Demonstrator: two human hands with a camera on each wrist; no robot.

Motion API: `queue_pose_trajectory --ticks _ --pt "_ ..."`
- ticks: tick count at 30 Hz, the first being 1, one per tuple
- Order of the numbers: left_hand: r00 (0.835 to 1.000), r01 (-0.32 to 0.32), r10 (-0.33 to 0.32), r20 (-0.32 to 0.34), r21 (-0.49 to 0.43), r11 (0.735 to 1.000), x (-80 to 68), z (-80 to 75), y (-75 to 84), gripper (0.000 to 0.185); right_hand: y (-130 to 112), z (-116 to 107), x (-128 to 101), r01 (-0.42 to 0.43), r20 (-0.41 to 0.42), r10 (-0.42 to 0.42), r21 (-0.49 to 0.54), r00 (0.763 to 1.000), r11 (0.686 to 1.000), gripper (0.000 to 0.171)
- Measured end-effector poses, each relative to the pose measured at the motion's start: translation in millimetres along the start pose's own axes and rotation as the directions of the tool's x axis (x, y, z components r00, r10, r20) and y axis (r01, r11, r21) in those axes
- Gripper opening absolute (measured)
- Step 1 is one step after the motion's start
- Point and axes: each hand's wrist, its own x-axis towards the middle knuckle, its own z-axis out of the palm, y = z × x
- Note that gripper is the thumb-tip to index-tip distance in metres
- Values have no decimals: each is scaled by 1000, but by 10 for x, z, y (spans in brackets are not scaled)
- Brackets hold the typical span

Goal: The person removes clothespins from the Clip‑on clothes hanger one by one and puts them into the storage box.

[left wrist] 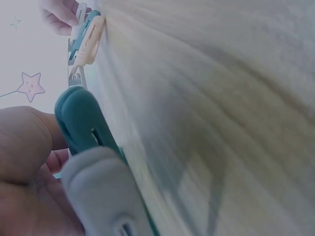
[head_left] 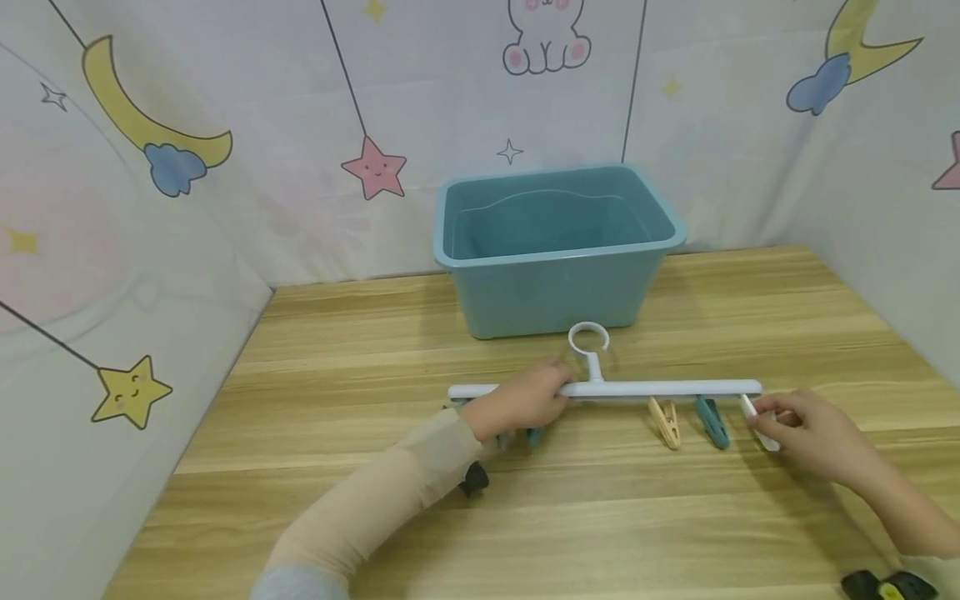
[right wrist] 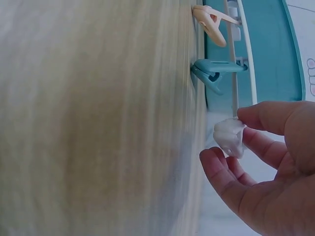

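A white hanger bar [head_left: 667,388] with a round hook [head_left: 577,340] hangs low over the table, clothespins dangling beneath it. My left hand [head_left: 525,398] grips the bar just left of the hook. Below that hand are a grey clothespin [left wrist: 106,189] and a teal clothespin [left wrist: 81,118], partly covered by it in the head view. At the bar's right end my right hand [head_left: 817,433] pinches a white clothespin [right wrist: 229,136] between thumb and fingers. Between the hands hang a cream clothespin [head_left: 665,425] and another teal clothespin [head_left: 712,422].
A blue plastic bin [head_left: 555,292] stands behind the hanger on the wood-grain table [head_left: 600,533]. Behind it, a printed curtain [head_left: 300,192] encloses the back and sides. A black object with a yellow spot [head_left: 888,586] shows at the lower right, near the right forearm.
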Motion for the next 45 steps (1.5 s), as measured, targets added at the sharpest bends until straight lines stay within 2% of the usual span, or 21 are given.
queue_pose_trajectory --ticks 7,13,18,24,29,32,40,45 --pt "999 26 -26 -21 9 1000 -86 -88 7 11 -70 -34 -41 6 -37 -5 12 999 1000 31" --pt "997 31 -30 -74 25 999 -181 -192 23 12 -129 -60 -61 51 -120 -46 34 992 998 25" --pt "991 23 -13 -136 75 997 -277 -309 30 7 -195 -112 -76 57 -115 -51 48 992 997 27" --pt "976 -23 45 -214 104 994 -430 -482 65 9 -320 -189 -94 98 -144 -89 58 986 994 25" --pt "960 -28 67 -273 145 989 -537 -624 93 9 -424 -247 -102 147 -193 -129 82 973 986 21" --pt "950 -31 78 -302 157 987 -587 -702 107 9 -476 -281 -97 144 -201 -121 102 972 984 21" --pt "929 -9 64 -364 151 989 -697 -883 116 7 -609 -351 -34 143 -203 -114 131 973 981 25" --pt "920 8 51 -389 148 989 -757 -976 85 13 -722 -386 32 148 -206 -117 139 971 979 27"
